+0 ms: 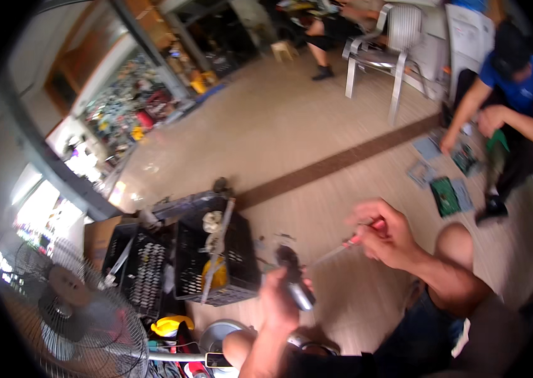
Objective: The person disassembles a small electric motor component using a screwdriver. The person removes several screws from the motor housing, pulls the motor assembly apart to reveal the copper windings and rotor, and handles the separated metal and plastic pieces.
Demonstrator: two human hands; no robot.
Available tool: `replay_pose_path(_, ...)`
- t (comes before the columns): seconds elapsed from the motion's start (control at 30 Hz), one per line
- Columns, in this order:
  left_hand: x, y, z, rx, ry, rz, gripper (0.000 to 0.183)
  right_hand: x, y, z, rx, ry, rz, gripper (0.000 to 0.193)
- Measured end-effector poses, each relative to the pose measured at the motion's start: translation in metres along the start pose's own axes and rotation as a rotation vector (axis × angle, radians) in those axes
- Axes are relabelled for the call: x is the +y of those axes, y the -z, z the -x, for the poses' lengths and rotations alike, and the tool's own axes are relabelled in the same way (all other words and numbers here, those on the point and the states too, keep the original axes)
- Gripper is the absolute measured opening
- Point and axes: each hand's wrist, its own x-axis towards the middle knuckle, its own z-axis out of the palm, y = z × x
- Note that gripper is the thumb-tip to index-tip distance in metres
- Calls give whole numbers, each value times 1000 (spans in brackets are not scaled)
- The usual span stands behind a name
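Observation:
My left hand is wrapped round a dark, rounded device with a shiny silver lower end. Motion blur hides what kind of device it is. In my right hand is a screwdriver with a red handle, held between bent fingers. Its thin shaft slants down to the left toward the device. The tip is blurred, so whether it touches cannot be told. Both hands are raised over the floor, in front of my knees.
Black plastic crates with odd parts stand left of my hands, beside a standing fan. A grey bucket is near my left knee. At right a person in a blue shirt sits by green circuit boards. A metal chair stands farther back.

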Motion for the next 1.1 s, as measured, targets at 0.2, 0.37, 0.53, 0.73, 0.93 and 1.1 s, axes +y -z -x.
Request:
replay_pose_path(0.2,6,20,-1,-62,8,67,48,7,-1,-4,-96,-35,103,26)
replay_pose_path(0.37,-1,12,-6,-67,22,60,50,11,4,3,-39,77,155,25)
replay_pose_path(0.53,4,15,-2,-114,-20,77,53,-2,-3,2,-64,-102,-34,24)
replay_pose_path(0.73,4,6,-2,-145,-49,95,54,-2,1,2,-11,193,84,26)
replay_pose_path(0.93,7,6,1,-173,-21,122,60,-9,5,-6,-61,-27,44,30)
replay_pose_path(1.1,3,5,-1,-168,-4,143,62,5,7,-9,-43,270,79,28)
